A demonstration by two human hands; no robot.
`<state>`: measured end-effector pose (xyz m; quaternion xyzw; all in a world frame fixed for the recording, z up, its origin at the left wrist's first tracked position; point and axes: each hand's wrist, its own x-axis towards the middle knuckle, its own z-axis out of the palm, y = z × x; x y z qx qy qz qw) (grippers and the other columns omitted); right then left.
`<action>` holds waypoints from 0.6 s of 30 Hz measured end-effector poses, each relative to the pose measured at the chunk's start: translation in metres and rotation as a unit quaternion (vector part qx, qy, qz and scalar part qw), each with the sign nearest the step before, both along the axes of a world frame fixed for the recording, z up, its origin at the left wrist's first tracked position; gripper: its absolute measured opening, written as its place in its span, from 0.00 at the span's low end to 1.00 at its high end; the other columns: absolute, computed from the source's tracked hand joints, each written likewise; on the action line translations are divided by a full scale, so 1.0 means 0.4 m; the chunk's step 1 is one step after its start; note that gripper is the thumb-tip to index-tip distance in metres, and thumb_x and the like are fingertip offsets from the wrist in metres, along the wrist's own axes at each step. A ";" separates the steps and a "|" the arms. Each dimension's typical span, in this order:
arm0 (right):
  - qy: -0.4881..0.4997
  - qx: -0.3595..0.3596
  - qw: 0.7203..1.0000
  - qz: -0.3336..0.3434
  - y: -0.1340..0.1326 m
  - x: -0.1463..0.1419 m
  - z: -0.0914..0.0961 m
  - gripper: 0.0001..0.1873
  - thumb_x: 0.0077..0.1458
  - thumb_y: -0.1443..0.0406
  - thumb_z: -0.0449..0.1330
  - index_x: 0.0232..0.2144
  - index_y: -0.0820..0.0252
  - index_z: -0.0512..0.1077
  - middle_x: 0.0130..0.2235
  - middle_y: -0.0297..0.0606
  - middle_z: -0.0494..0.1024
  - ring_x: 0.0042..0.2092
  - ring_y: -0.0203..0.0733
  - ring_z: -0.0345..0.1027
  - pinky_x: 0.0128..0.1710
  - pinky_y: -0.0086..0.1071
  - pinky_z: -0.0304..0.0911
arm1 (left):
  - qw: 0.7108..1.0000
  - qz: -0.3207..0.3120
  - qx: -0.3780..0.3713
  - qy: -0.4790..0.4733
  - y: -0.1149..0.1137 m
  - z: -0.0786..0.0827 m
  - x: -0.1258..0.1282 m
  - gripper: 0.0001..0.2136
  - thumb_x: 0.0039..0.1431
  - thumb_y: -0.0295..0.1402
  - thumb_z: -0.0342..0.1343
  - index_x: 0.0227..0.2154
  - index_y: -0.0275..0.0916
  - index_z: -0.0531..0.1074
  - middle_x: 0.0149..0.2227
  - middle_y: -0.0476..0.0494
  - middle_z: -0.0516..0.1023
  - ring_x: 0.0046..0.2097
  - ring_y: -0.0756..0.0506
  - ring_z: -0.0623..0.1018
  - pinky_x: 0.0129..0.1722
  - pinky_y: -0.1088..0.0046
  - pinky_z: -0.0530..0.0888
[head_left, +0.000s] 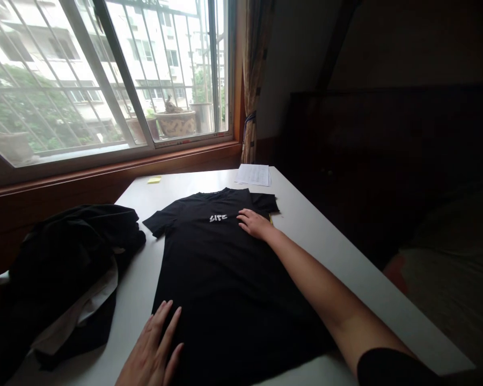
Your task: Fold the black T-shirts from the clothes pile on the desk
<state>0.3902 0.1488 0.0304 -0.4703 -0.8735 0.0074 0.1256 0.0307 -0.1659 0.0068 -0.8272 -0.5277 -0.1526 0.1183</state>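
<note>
"Hands: how many?"
"Two, well apart: left hand (153, 348) and right hand (255, 223), both loosely spread on one black short-sleeved cloth T-shirt (221, 273)."
"Lying where?"
"Across one smooth white table (317, 230)."

T-shirt (221, 279) on table (317, 233); clothes pile (72, 252) left; papers (253, 175) behind; sticky notes (154, 180) left of papers; window (165, 59) beyond.

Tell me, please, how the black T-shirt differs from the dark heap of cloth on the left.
The T-shirt lies spread flat, while the heap is bunched and crumpled. The T-shirt has white lettering on its chest; the heap shows larger pale areas. The left hand and right hand are at the T-shirt, not the heap. Both are mostly black.
</note>
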 end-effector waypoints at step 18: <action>-0.034 0.017 0.989 -0.140 -0.178 0.153 -0.090 0.27 0.70 0.55 0.46 0.68 0.52 0.60 0.71 0.41 0.57 0.71 0.54 0.46 0.68 0.54 0.47 | 0.992 -0.040 -0.084 0.080 0.300 0.011 -0.189 0.25 0.72 0.43 0.44 0.68 0.41 0.58 0.69 0.37 0.59 0.68 0.39 0.64 0.67 0.52 0.60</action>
